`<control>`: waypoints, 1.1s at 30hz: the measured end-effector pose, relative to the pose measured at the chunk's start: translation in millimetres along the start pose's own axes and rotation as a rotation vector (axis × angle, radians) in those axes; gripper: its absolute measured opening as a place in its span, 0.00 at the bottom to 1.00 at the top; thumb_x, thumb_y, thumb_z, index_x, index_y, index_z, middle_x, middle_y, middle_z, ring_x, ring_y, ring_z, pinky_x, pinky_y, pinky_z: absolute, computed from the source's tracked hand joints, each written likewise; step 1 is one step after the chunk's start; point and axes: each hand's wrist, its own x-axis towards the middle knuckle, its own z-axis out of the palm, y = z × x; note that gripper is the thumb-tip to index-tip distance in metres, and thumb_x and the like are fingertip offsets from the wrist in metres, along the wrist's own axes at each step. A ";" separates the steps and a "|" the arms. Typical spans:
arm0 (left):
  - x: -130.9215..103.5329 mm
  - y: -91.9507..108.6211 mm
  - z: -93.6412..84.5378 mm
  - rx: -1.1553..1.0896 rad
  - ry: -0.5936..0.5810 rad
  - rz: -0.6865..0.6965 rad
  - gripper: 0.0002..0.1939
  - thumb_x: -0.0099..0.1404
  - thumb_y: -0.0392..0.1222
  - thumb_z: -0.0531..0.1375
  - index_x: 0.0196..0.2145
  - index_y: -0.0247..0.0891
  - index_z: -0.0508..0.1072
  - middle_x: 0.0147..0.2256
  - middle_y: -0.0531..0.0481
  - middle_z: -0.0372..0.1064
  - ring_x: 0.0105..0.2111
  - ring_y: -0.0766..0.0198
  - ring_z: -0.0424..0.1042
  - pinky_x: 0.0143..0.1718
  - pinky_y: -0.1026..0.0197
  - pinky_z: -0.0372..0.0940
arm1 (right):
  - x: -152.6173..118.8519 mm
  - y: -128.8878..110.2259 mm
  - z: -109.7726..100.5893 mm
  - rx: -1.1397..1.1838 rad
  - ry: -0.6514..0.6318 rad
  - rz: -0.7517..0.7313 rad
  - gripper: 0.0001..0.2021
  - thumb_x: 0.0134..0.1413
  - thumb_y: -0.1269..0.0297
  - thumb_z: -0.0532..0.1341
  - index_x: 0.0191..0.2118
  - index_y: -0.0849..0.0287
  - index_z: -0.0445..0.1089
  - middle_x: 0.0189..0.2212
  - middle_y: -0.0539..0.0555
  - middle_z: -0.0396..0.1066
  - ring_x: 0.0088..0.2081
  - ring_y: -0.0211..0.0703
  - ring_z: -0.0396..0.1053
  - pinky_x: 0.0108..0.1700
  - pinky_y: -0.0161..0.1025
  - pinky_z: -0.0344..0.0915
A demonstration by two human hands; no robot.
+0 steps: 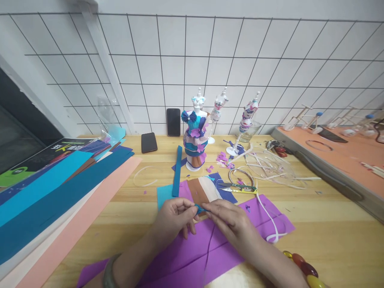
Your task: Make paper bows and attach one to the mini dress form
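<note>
At lower centre, the left hand (172,218) and right hand (235,220) each close their grip on a small teal-blue paper piece (198,209), above a purple paper sheet (192,256). The step appears to be fine shaping, calling for light, steady fingertip pressure.

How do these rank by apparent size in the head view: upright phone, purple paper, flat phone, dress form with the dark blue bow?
1. Purple paper
2. Dress form with the dark blue bow
3. Upright phone and flat phone: too alike to rank
</note>
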 end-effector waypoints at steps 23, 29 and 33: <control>0.5 5.0 1.8 -0.129 0.096 -0.014 0.11 0.49 0.44 0.63 0.24 0.34 0.67 0.14 0.57 0.65 0.13 0.72 0.62 0.22 0.65 0.61 | 1.1 -5.5 1.8 0.132 0.068 0.204 0.14 0.53 0.69 0.57 0.47 0.58 0.65 0.28 0.53 0.69 0.31 0.39 0.68 0.34 0.37 0.67; 2.7 -3.5 -0.4 -0.064 0.089 0.001 0.10 0.50 0.44 0.62 0.25 0.34 0.68 0.13 0.56 0.65 0.14 0.71 0.63 0.22 0.65 0.61 | 3.6 -6.4 3.7 0.343 0.053 0.390 0.08 0.54 0.64 0.55 0.37 0.58 0.71 0.31 0.54 0.71 0.34 0.41 0.69 0.36 0.37 0.66; 1.7 -7.9 0.8 -0.093 0.125 0.060 0.09 0.51 0.43 0.62 0.25 0.34 0.69 0.15 0.57 0.64 0.16 0.71 0.63 0.24 0.64 0.63 | 3.7 -7.4 6.5 0.554 0.053 0.619 0.11 0.52 0.60 0.57 0.36 0.61 0.70 0.24 0.52 0.71 0.26 0.38 0.68 0.31 0.36 0.65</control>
